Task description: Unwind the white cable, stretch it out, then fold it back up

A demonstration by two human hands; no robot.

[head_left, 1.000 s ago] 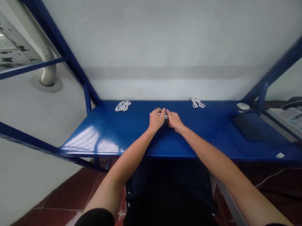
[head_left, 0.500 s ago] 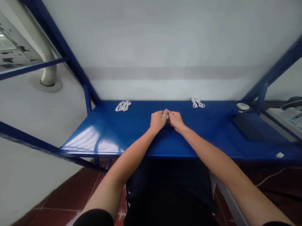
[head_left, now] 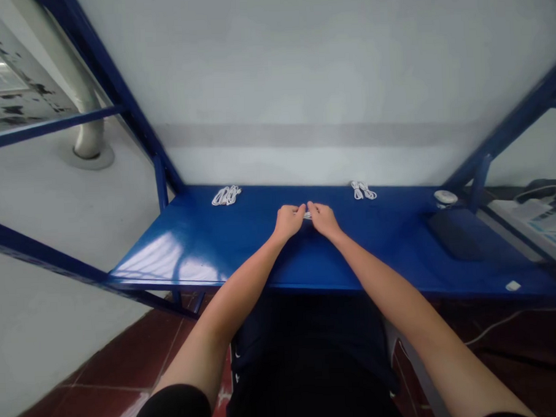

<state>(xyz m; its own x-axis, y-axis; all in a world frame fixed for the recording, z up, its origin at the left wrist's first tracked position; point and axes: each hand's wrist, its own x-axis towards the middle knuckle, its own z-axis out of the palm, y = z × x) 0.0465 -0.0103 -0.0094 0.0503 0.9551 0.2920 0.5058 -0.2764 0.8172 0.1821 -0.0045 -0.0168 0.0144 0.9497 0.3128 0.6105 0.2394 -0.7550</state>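
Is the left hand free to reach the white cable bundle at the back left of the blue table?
Probably not right away: the left hand and right hand hold a small white item. The bare table leaves the path to the bundle open.

Blue metal worktop [head_left: 206, 248] against a pale wall, white cable bundle [head_left: 226, 195] at rear left, second white cable bundle [head_left: 363, 190] at rear right, small white round object [head_left: 444, 196] far right, dark flat pad [head_left: 454, 234] beside it, small white tag [head_left: 512, 286] near front right edge.

Head view, forward-down over blue shelf [head_left: 206, 248]
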